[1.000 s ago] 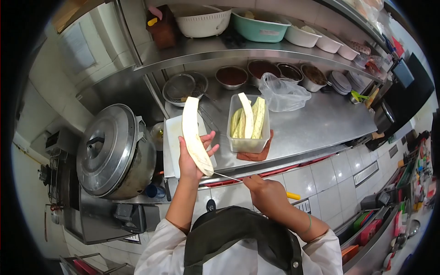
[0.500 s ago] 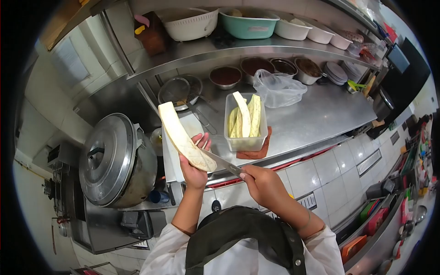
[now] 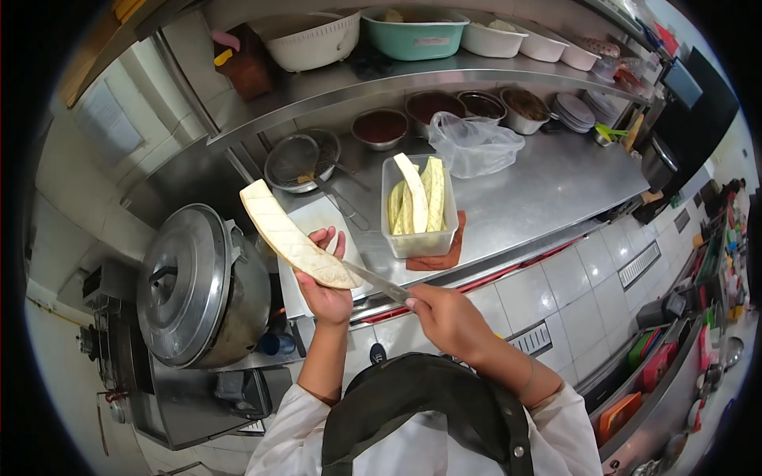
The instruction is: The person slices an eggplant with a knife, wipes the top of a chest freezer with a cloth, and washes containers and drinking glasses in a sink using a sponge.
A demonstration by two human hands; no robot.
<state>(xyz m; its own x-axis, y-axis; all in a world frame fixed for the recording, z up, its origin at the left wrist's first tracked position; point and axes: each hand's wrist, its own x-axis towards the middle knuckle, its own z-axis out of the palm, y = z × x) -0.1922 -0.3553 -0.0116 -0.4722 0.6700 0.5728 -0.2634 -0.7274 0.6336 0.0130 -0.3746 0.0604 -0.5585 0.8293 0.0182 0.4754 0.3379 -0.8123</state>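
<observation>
While left hand [image 3: 326, 300] grips pale vegetable [image 3: 287, 236], tilted further now, right hand [image 3: 451, 317] clasping knife [image 3: 379, 282]

Single head-worn view, wide, dark-rimmed; faces forward and down: apron [image 3: 357, 404] near, left hand [image 3: 325, 298] and right hand [image 3: 451, 319] beyond, shelf [image 3: 317, 87] far.

Shows creamy white on the peeled vegetable [image 3: 287, 236] (faintly lined), mottled yellow-green on the strips [image 3: 436, 194], rust-brown on the cloth [image 3: 435, 260].
</observation>
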